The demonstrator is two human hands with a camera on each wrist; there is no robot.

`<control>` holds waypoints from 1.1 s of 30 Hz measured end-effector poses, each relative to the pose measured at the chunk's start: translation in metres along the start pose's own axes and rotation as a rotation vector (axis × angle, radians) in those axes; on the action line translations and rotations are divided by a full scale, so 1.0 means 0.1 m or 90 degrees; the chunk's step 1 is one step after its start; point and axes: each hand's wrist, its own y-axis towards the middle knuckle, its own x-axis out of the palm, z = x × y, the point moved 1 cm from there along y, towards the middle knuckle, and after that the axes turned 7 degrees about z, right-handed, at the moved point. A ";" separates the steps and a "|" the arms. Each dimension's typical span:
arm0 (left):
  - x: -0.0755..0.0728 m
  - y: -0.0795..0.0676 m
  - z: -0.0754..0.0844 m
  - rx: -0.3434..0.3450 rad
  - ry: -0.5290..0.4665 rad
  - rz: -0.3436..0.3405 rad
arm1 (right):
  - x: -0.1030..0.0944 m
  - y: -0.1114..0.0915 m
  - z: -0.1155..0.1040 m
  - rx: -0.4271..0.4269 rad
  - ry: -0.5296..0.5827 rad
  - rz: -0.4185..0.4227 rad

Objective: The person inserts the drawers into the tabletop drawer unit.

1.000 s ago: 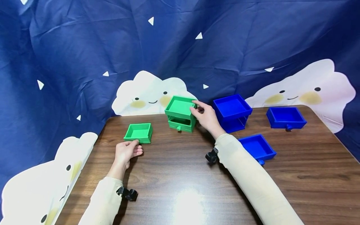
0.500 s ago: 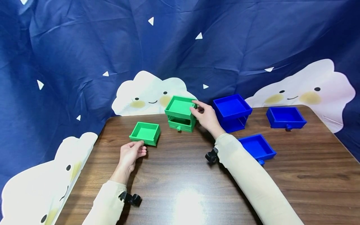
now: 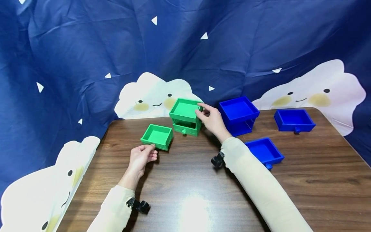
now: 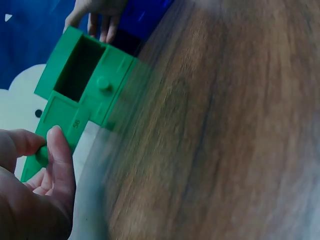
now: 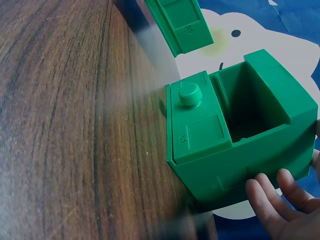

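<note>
My left hand [image 3: 142, 158] pinches the front knob [image 4: 42, 156] of a green drawer [image 3: 157, 135], which appears raised off the table, just left of a small green cabinet [image 3: 185, 109]. The cabinet has a tray-like top, an open upper slot [image 4: 80, 70] and a lower drawer [image 5: 195, 120] pushed in, its round knob facing front. On the cabinet's right side, my right hand [image 3: 213, 120] grips the top edge, with several fingertips [image 5: 260, 187] against the side wall. Part of that hand lies outside the right wrist view.
A blue cabinet [image 3: 239, 111] with its slots open stands right of the green one. Two blue drawers lie on the wooden table [image 3: 179, 180]: one drawer [image 3: 295, 120] at the far right, another drawer [image 3: 265, 151] beside my right sleeve. A blue curtain [image 3: 174, 42] hangs behind.
My left hand has carried the green drawer rightward, closer to the green cabinet, and the drawer has turned slightly. The right hand and the cabinet have stayed put.
</note>
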 end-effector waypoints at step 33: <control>0.43 -0.14 0.07 0.037 -0.005 -0.051 | 0.01 0.00 0.02 -0.006 0.030 0.008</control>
